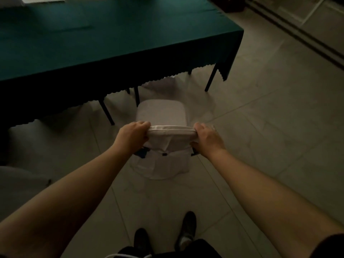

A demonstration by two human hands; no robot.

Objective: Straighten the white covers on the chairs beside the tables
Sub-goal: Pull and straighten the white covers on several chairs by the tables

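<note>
The left hand (pixel 133 135) and right hand (pixel 207 137) each clench a top corner of the white chair cover (pixel 172 134), stretched between both grips, chair (pixel 161 112) facing the green-clothed tabletop (pixel 111 34).

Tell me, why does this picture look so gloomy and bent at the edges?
Head view: the room is dimly lit, so the green table sinks into shadow; only the white chair cover and both hands stand out; the wide lens bows the floor lines.

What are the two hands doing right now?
Left hand: closed, gripping the left top corner of the white chair cover.
Right hand: closed, gripping the cover's right top corner.
</note>
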